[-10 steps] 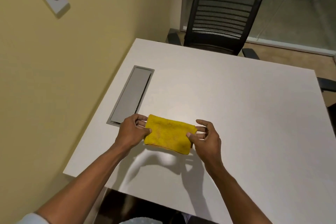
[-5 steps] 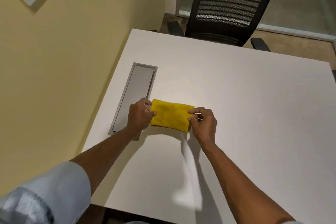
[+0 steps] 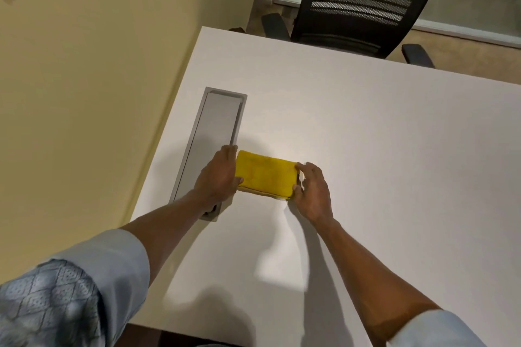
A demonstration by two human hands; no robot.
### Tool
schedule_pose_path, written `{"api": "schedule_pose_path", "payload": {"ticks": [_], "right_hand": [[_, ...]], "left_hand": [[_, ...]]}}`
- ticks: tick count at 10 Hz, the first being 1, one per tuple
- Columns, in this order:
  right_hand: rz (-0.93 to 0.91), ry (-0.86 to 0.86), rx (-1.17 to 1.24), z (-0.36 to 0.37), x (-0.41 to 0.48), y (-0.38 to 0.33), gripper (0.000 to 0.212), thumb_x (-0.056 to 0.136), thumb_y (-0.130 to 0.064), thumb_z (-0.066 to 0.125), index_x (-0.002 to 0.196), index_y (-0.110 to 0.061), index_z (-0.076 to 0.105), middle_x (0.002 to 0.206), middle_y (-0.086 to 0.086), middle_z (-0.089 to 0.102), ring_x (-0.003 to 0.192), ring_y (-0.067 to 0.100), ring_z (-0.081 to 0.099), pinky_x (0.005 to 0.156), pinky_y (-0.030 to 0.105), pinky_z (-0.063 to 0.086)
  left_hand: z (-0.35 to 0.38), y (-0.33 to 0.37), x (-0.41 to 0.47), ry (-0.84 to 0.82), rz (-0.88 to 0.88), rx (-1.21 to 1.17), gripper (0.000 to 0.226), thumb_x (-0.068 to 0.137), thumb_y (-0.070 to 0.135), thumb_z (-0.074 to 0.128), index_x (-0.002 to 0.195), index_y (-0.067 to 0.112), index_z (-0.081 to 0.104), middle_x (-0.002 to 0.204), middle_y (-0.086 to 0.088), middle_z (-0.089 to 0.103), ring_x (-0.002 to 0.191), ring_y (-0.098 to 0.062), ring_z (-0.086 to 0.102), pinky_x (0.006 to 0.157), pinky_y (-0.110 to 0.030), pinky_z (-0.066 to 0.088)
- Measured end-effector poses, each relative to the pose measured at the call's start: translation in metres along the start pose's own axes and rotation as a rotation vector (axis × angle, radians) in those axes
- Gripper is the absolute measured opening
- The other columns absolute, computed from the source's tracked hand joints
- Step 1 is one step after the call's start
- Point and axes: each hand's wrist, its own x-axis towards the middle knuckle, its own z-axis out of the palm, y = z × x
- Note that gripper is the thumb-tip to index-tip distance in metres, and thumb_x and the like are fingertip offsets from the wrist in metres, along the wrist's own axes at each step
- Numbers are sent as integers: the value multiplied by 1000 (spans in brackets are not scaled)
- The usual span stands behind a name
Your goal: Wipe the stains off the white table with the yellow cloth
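A folded yellow cloth (image 3: pixel 265 173) lies flat on the white table (image 3: pixel 380 149), just right of a grey cable hatch. My left hand (image 3: pixel 218 175) grips the cloth's left end, with the thumb on its near corner. My right hand (image 3: pixel 311 187) holds the right end, fingers pinching the edge. Both hands rest low on the table surface. I see no distinct stains on the table from here.
The long grey cable hatch (image 3: pixel 217 127) is set into the table near its left edge, beside a yellow wall (image 3: pixel 98 79). A black mesh office chair (image 3: pixel 361 0) stands at the table's far side. The table's near edge runs below my forearms.
The cloth has been folded narrower and brought down flat onto the table, nearer the cable hatch. Both hands closed in on its ends. The camera has tilted further down.
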Motion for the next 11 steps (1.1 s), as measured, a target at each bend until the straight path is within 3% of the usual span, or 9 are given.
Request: {"api": "schedule_pose_path", "payload": {"ticks": [1,2,3,4,5,7,8,10,11], "right_hand": [[-111,4,-144,2,-9,2,73,100,-49,40,156,-4,49,166,25,38,152,42,41,117,50,47],[-290,-25,-321,15,-10,4,63,107,-31,53,161,-1,41,171,30,28,158,49,32,125,56,39],[-262,-157,-479,32,-10,6,87,107,-50,52,168,0,15,177,27,1,166,44,2,136,50,17],[-211,-241,-614,43,-10,15,100,107,-68,34,168,2,-3,176,25,-14,165,40,-15,137,49,7],[-213,-269,-659,43,-8,19,104,105,-72,28,166,4,-6,175,26,-17,164,41,-18,137,49,4],[-231,-323,-648,34,-4,16,110,103,-72,40,167,5,-5,175,27,-16,165,41,-16,137,50,6],[-219,-321,-578,19,-4,10,102,105,-64,46,168,2,1,176,27,-9,166,42,-8,135,51,17],[-147,-179,-478,-15,-36,9,80,107,-53,52,167,-7,25,174,24,27,158,42,32,125,51,35],[-122,-129,-472,-26,-61,11,77,108,-59,43,167,-12,26,174,17,30,158,36,33,126,47,31]], "left_hand": [[6,-6,-1,1,237,209,103,98,48,75,172,6,16,181,-20,13,166,-39,22,127,-52,36],[20,-11,-2,-97,418,429,105,104,70,47,173,3,3,181,-20,-11,170,-37,-7,138,-52,11],[38,-17,-9,-181,375,503,113,101,83,25,170,2,-15,177,-22,-27,166,-37,-25,138,-52,-2],[46,-24,-16,-226,325,489,118,98,87,22,167,3,-24,173,-23,-35,163,-40,-31,137,-53,-7],[46,-27,-17,-233,315,505,120,98,89,21,165,2,-28,172,-22,-37,163,-39,-32,137,-53,-6],[43,-17,-17,-268,261,540,121,99,87,25,164,1,-28,172,-24,-36,163,-40,-30,137,-52,-5],[40,-7,-17,-270,231,554,121,99,86,27,166,-1,-22,174,-27,-31,164,-41,-27,137,-54,-4],[27,29,-31,-190,312,629,117,99,84,32,170,-3,-1,175,-35,-20,165,-49,-18,135,-59,1],[22,55,-43,-119,307,548,114,99,82,38,171,-1,7,177,-32,-13,167,-46,-11,137,-57,-5]]}}
